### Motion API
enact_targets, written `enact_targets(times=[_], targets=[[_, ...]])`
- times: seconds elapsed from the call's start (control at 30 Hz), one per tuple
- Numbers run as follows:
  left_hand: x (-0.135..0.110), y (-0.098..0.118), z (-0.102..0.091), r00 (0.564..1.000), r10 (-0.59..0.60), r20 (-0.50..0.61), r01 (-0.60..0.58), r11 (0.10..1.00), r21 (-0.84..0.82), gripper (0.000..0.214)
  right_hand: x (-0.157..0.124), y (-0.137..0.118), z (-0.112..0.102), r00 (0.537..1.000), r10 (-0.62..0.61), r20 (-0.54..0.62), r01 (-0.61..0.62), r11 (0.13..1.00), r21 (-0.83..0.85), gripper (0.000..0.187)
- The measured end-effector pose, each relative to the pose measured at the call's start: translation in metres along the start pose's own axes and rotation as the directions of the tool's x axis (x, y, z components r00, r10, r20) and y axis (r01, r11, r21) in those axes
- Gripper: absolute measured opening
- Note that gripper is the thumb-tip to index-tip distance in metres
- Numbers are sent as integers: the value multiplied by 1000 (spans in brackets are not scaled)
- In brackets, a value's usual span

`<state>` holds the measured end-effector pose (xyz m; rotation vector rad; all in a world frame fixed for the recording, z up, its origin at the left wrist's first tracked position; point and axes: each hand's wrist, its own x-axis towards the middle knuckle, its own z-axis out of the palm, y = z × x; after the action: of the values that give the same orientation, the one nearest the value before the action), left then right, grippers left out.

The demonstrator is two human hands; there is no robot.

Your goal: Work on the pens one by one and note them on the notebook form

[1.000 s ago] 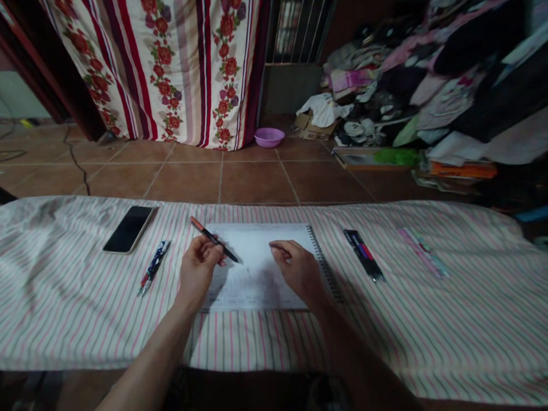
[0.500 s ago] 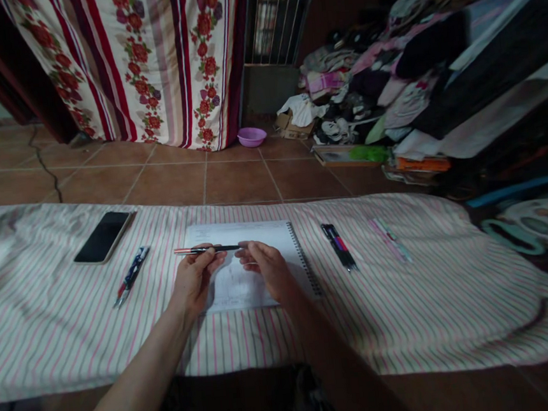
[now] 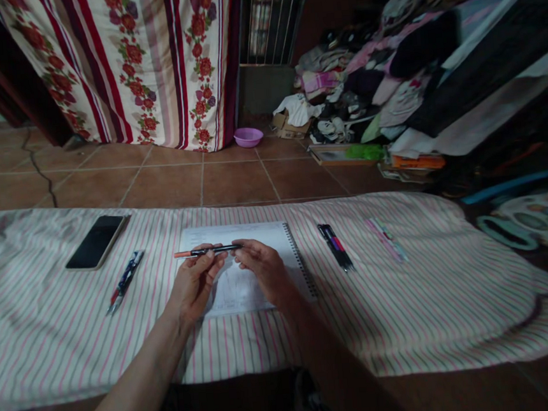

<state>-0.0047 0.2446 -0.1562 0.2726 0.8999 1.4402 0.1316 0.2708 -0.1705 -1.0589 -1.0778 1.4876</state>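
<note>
A slim black pen [image 3: 227, 248] with an orange-red end lies level between my hands, above an open spiral notebook [image 3: 243, 291]. My left hand [image 3: 196, 277] pinches it near the middle, the coloured end sticking out to the left. Fingers of my right hand [image 3: 260, 264] close on its dark right end and hide the tip. Faint writing or lines show on the notebook's white page. Left of the notebook are pens [image 3: 126, 281] with blue, white and red parts. To its right lie dark pens [image 3: 335, 247] with purple and red bands, then pastel pens [image 3: 386, 240].
A black-screened phone [image 3: 97, 242] rests at the left on the striped cloth [image 3: 430, 294]. Beyond the cloth, a purple basin [image 3: 248, 137] stands on the tiled floor near a floral curtain [image 3: 161, 68]. Heaped clothes [image 3: 369, 82] fill the back right.
The view has shifted slightly. Both hands still hold the pen over the notebook, and the right fingers have curled a little farther around its right end.
</note>
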Motion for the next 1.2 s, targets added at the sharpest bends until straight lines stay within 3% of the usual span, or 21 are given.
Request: enact_targets(times=[0.87,1.03,1.2], targets=[[-7,0,4,988,-3,152,4,1000,-3,20,-4,-10,1,986,120,-118,-99,980,172,27],[-5,-1,3,994,11,108,-11,1000,0,16,-7,-8,2,989,128,-79,-118,986,121,28],[0,-1,-3,996,14,86,-18,999,37,16,-5,0,0,997,73,-17,-74,994,-75,26]])
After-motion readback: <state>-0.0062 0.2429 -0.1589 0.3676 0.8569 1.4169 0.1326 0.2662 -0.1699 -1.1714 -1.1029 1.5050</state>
